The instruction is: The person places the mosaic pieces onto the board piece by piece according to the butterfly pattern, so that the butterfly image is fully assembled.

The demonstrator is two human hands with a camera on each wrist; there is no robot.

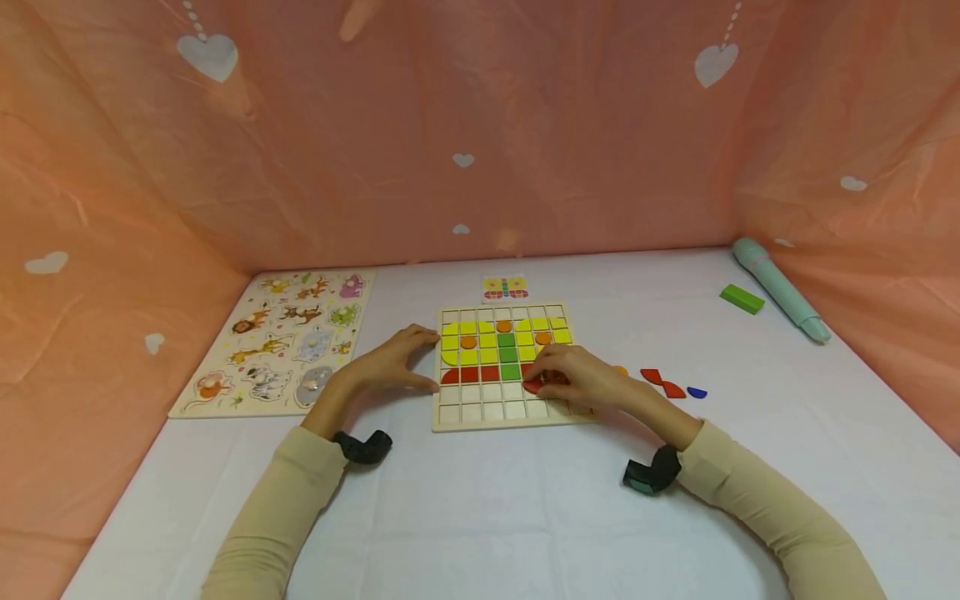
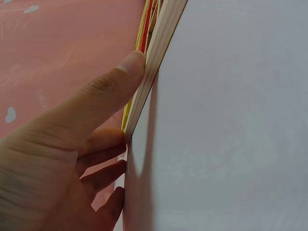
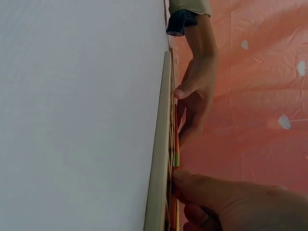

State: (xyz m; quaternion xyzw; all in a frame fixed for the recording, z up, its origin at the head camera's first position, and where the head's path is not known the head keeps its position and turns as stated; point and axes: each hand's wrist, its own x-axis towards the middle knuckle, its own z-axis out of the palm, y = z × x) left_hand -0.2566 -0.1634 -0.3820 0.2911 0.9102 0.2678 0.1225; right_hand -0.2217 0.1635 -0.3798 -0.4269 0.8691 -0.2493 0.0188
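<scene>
A wooden grid board (image 1: 472, 412) lies flat in the middle of the white table. Yellow, orange, green and red pieces fill much of its upper part. My left hand (image 1: 386, 360) rests at the board's left edge; its thumb (image 2: 113, 79) and fingertips touch the rim, fingers loosely extended. My right hand (image 1: 581, 375) is over the board's right side. Between thumb and fingers it pinches a red piece (image 1: 532, 386), just right of the green column (image 1: 508, 352). That hand hides part of the red row and the squares beneath it. In the right wrist view, the right thumb (image 3: 197, 185) is low against the board.
A small pattern card (image 1: 506, 288) lies behind the board. Loose red pieces (image 1: 663, 383) and a blue half-round (image 1: 697, 392) lie to the right. An animal puzzle (image 1: 273, 342) is at left. A green block (image 1: 742, 298) and a mint microphone (image 1: 780, 287) lie at far right.
</scene>
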